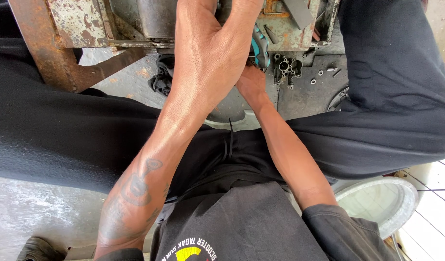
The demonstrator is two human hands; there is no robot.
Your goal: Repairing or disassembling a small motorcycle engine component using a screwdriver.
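— Nearest the camera, what shows?

— A black shirt (242, 227) and black trousers (63, 140), knees spread wide. Between them both forearms run forward, the left one tattooed. A pale metal basin (382, 200) sits at the right thigh's outer edge, and a shoe (36, 249) shows at the bottom left corner.

— And the left hand?

— The left hand (208, 53) reaches up to a rusty machine (82, 24), fingers pressed together and pointing away. Its fingertips pass out of sight at the top edge, so whether it grips anything cannot be told.

— The right?

— The right hand (251, 82) lies under and behind the left, mostly covered. It seems closed on a teal-handled tool (260, 48) held against the machine, though the fingers are hidden.

— How much room is there?

— Little. The thighs hem in both arms, and the machine's rusty leg (53, 58) slants down on the left. Bare concrete shows only in a narrow gap below the hands.

— Farther off?

— A small grey metal part (287, 67) with round bores lies just right of the tool, near a few loose nuts (321, 73) on a dark mat (304, 96).
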